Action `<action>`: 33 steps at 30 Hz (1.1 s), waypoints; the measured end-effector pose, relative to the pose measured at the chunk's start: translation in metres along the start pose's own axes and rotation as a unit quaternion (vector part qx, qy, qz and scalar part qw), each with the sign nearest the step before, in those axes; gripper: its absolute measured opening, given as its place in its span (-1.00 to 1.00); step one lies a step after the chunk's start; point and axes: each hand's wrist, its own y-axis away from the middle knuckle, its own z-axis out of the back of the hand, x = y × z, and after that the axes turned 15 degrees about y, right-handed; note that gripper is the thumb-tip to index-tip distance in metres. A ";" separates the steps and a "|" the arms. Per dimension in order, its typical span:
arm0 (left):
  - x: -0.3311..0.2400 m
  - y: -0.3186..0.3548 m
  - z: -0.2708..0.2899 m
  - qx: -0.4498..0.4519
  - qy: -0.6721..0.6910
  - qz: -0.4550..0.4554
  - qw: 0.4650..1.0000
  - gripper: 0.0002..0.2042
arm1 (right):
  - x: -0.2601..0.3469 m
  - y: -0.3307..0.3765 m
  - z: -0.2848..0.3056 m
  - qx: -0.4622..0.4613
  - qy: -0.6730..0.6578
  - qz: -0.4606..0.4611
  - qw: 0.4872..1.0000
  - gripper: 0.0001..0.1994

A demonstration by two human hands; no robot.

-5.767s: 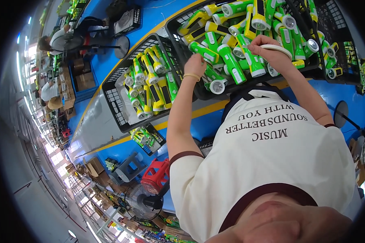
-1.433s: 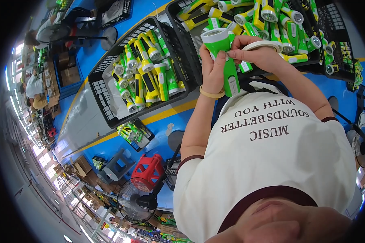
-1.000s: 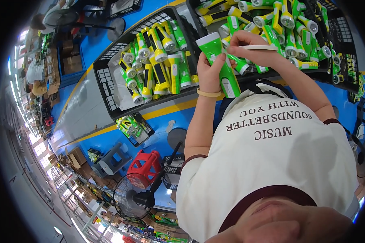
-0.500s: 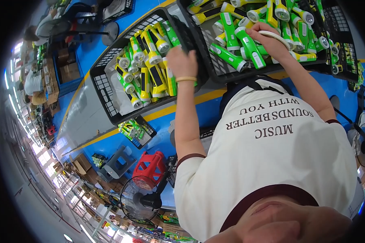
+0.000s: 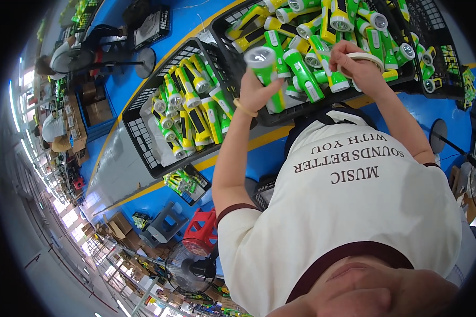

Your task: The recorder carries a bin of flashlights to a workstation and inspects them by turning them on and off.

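Note:
My left hand (image 5: 255, 94) is closed round a green flashlight (image 5: 268, 73) with a yellow edge, its round lens end pointing up and away, slightly blurred by motion. It is held over the near left corner of the right-hand black crate (image 5: 264, 117). My right hand (image 5: 360, 71) is bent over the same crate, with a white ring (image 5: 373, 57) that looks like a roll of tape hooked round its fingers. The right fingertips are close to a green flashlight (image 5: 328, 66); whether they touch it I cannot tell. Several green and yellow flashlights fill this crate.
A second black crate (image 5: 138, 138) of flashlights on white lining stands at the left. Beyond it lie a smaller crate (image 5: 197, 193), a red stool (image 5: 200, 230), a grey stool (image 5: 166, 222) and a fan (image 5: 190, 267). Another person sits at the far left.
My left hand has come up from the left crate toward the right one, and now a flashlight shows in its grip. My right hand stays over the right crate with the white ring.

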 end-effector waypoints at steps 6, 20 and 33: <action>-0.046 -0.006 -0.056 -0.071 0.386 0.072 0.917 -0.71 | 0.035 -0.012 -0.032 0.127 -0.110 0.091 0.982 -0.84; -0.035 0.034 -0.041 -0.047 0.420 -0.073 0.903 -0.46 | 0.048 -0.020 -0.068 0.165 0.023 0.094 0.981 -0.81; -0.030 0.085 0.022 -0.215 0.321 -0.019 0.922 -0.71 | 0.048 -0.042 -0.144 0.156 0.131 0.065 0.977 -0.62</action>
